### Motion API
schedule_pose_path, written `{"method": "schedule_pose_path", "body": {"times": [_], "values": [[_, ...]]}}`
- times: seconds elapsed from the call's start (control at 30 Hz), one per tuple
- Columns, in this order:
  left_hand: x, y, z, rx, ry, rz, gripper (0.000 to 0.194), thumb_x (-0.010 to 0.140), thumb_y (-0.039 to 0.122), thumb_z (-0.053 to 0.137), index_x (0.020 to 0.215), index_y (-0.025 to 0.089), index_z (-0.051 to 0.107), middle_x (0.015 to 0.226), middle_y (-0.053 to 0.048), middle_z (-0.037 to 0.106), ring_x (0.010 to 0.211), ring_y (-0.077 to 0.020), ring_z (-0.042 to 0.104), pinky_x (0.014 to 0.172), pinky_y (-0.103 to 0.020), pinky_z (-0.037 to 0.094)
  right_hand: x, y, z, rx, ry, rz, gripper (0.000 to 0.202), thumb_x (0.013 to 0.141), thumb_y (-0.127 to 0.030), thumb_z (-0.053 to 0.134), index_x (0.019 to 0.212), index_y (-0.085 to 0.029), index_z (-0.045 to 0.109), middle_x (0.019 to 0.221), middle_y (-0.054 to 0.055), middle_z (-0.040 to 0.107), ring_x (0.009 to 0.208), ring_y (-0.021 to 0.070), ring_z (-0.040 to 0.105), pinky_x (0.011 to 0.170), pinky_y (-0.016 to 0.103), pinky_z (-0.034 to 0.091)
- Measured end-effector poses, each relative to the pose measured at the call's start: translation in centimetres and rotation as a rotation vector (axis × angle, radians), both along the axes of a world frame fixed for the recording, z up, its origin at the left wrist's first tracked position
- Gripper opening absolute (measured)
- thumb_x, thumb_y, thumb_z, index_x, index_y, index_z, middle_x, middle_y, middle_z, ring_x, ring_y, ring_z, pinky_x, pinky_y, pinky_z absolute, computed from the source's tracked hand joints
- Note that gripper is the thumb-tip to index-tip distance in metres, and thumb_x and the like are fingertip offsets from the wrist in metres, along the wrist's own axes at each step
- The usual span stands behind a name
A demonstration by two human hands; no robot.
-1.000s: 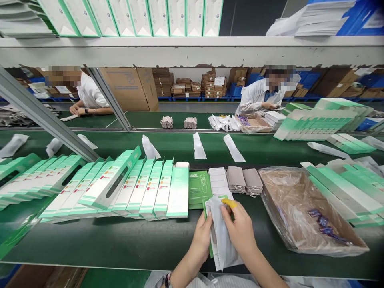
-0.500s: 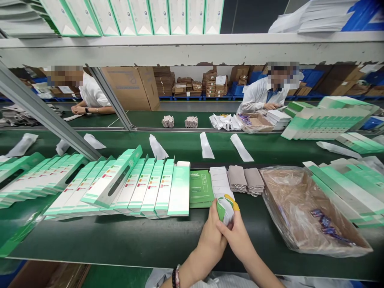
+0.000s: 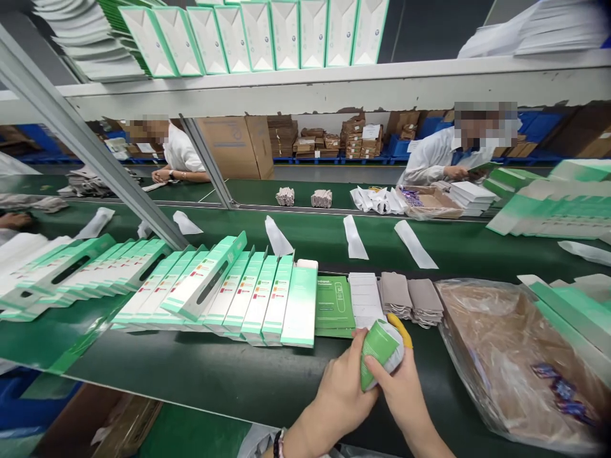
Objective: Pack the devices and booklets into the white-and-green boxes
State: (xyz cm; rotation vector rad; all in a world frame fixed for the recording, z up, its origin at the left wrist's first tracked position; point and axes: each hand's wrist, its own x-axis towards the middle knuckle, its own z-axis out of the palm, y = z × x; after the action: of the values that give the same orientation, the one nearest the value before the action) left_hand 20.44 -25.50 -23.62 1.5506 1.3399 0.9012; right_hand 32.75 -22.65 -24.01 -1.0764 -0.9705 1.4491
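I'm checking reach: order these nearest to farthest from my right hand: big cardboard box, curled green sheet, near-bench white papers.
1. Curled green sheet, gripped by the right hand.
2. Near-bench white papers, just beyond.
3. Big cardboard box, far back left.

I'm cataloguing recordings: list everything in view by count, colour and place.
Roll: one, green and white, lower centre
Worktops: three, green, full width
Shelf: one, white, top
Papers: two stacks, mostly white, shelf
Boxes: many, green and white, left, right, shelf
Booklets: one stack, green, centre
Sheets: one stack, white, right of booklets
Pouches: two stacks, grey, right of sheets
Bundles: two, beige, far worktop
Trays: two, brown, right
Packets: several, purple, in trays
Bags: many, white, middle worktop
Posts: two, grey, left
Cartons: many, brown, background
Co-workers: two, white clothes, far side
Left hand: one, dark bracelet, on roll
Right hand: one, yellow finger cover, on roll
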Motion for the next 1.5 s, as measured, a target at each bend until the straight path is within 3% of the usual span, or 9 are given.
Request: {"method": "schedule_pose_path", "body": {"times": [0.17, 0.3, 0.4, 0.5, 0.6, 0.9, 1.0, 1.17, 1.5], "values": [[-6.3, -1.7, 5.5, 0.31, 0.338, -0.062, 0.094, 0.078, 0.051, 0.073, 0.153, 0.028, 0.022, 0.145, -0.011, 0.054, 0.126, -0.0336, 0.056, 0.105, -0.045, 0.045, 2.1, 1.1, 2.4, -0.088, 0.221, 0.01, 0.078, 0.074, -0.034, 0.08, 0.141, -0.029, 0.041, 0.119, 0.011, 0.071, 0.117, 0.0327, 0.063, 0.107, 0.054, 0.043], [-16.8, 0.3, 11.3, 0.578, 0.939, 0.55, 0.051, 0.095, 0.044, 0.048, 0.139, 0.018, 0.046, 0.132, -0.016, 0.062, 0.122, -0.033, 0.056, 0.103, -0.048, 0.044, 3.0, 1.6, 3.2, -0.283, 0.404, 0.117, 0.053, 0.076, -0.035, 0.079, 0.123, -0.021, 0.061, 0.128, 0.012, 0.067, 0.127, 0.0326, 0.055, 0.11, 0.052, 0.04], [-24.5, 3.5, 14.0, 0.285, 1.191, 0.753, 0.063, 0.094, 0.054, 0.038, 0.137, 0.009, 0.047, 0.131, -0.022, 0.06, 0.122, -0.0422, 0.054, 0.097, -0.054, 0.044, 2.9, 1.2, 2.8, -0.343, 0.452, 0.16, 0.048, 0.075, -0.034, 0.08, 0.118, -0.02, 0.064, 0.121, 0.012, 0.07, 0.123, 0.0328, 0.058, 0.109, 0.052, 0.042], [-29.2, 6.3, 14.4, -0.165, 1.055, 0.477, 0.077, 0.088, 0.066, 0.033, 0.131, 0.006, 0.054, 0.134, -0.023, 0.059, 0.122, -0.042, 0.056, 0.097, -0.048, 0.044, 2.4, 0.8, 2.5, -0.373, 0.479, 0.161, 0.047, 0.077, -0.034, 0.079, 0.119, -0.018, 0.063, 0.119, 0.015, 0.07, 0.123, 0.0347, 0.058, 0.106, 0.055, 0.043], [-30.3, 7.7, 13.2, -0.239, 1.004, 0.393, 0.086, 0.082, 0.072, 0.038, 0.134, 0.006, 0.052, 0.141, -0.023, 0.054, 0.127, -0.0404, 0.053, 0.097, -0.042, 0.044, 2.0, 0.7, 2.6, -0.382, 0.485, 0.135, 0.058, 0.076, -0.034, 0.08, 0.127, -0.02, 0.056, 0.124, 0.016, 0.068, 0.122, 0.0364, 0.058, 0.106, 0.058, 0.043], [-23.5, 4.0, 14.3, 0.143, 0.993, 0.584, 0.081, 0.081, 0.065, 0.051, 0.137, 0.008, 0.038, 0.126, -0.023, 0.055, 0.114, -0.0408, 0.057, 0.088, -0.046, 0.047, 3.8, 1.6, 3.0, -0.277, 0.415, 0.062, 0.047, 0.072, -0.034, 0.082, 0.113, -0.018, 0.065, 0.109, 0.014, 0.074, 0.105, 0.0311, 0.07, 0.099, 0.048, 0.052], [-16.9, 0.0, 14.5, 0.339, 0.781, 0.201, 0.058, 0.08, 0.052, 0.061, 0.125, 0.018, 0.045, 0.114, -0.012, 0.058, 0.1, -0.0304, 0.061, 0.082, -0.04, 0.051, 5.7, 1.3, 5.0, -0.269, 0.48, -0.082, 0.045, 0.07, -0.045, 0.079, 0.11, -0.024, 0.069, 0.109, 0.01, 0.075, 0.102, 0.0287, 0.071, 0.087, 0.038, 0.06], [-7.3, -3.1, 9.9, 0.414, 0.668, -0.191, 0.071, 0.072, 0.03, 0.067, 0.134, 0.019, 0.033, 0.12, -0.013, 0.063, 0.101, -0.0313, 0.065, 0.084, -0.044, 0.055, 7.2, 0.6, 8.8, -0.2, 0.464, -0.206, 0.041, 0.082, -0.054, 0.064, 0.116, -0.031, 0.068, 0.11, 0.007, 0.074, 0.103, 0.0272, 0.071, 0.082, 0.036, 0.063], [-2.6, -1.6, 2.6, 0.582, 0.624, -0.031, 0.067, 0.072, 0.024, 0.062, 0.133, 0.012, 0.039, 0.121, -0.017, 0.065, 0.105, -0.0339, 0.065, 0.088, -0.048, 0.056, 5.4, 4.7, 5.0, -0.064, 0.288, -0.272, 0.062, 0.071, -0.036, 0.081, 0.126, -0.024, 0.054, 0.1, 0.009, 0.076, 0.098, 0.0278, 0.072, 0.086, 0.04, 0.06]]}}
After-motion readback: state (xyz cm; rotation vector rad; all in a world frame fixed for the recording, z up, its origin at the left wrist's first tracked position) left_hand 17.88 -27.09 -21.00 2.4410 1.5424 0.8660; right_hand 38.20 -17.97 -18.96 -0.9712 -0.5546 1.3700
